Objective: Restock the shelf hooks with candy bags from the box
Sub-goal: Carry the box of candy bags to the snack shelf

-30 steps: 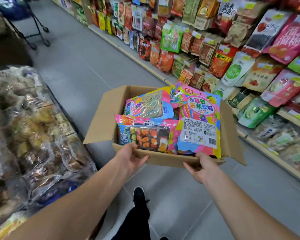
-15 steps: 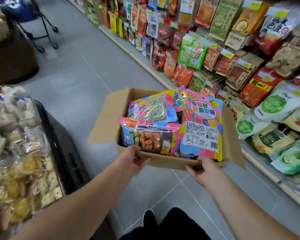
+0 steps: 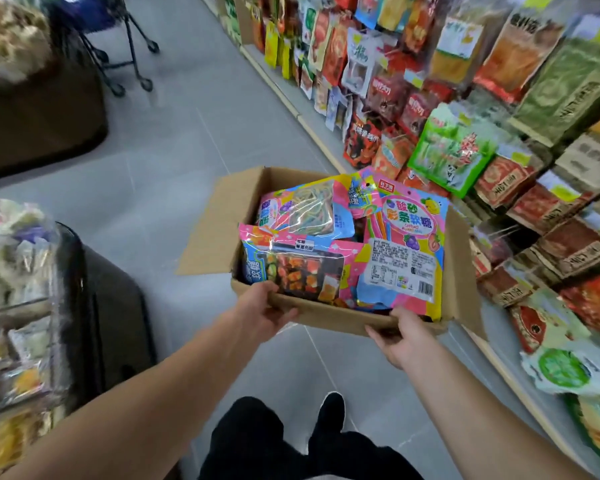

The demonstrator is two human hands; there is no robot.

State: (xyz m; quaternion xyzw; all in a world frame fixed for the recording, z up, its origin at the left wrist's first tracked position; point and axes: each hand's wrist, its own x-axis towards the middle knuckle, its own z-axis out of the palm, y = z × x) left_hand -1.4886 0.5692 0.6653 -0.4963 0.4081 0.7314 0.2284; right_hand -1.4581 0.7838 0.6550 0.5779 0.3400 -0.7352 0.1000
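Note:
An open cardboard box (image 3: 208, 233) is carried at waist height in the aisle, its flaps spread outward. Bright candy bags fill it: a pink and blue bag with a label (image 3: 404, 258) on the right, a bag of coloured strips (image 3: 309, 209) at the back, a bag with orange gummies (image 3: 302, 271) in front. My left hand (image 3: 264, 311) grips the box's near edge on the left, thumb over the rim. Further right, my right hand (image 3: 404, 341) grips the same edge. The shelf hooks (image 3: 465, 116) on the right carry hanging snack bags.
A dark bin with clear bagged snacks (image 3: 18, 289) stands at the left. Further back a trolley frame (image 3: 129, 53) stands beside a dark counter (image 3: 42, 126). The grey tiled floor (image 3: 174, 150) runs ahead between them. My legs and black shoes (image 3: 329, 417) are below the box.
I have walked forward along the aisle with the box. The shelf bags on the right and the bin on the left have slid past. Both hands keep the same hold.

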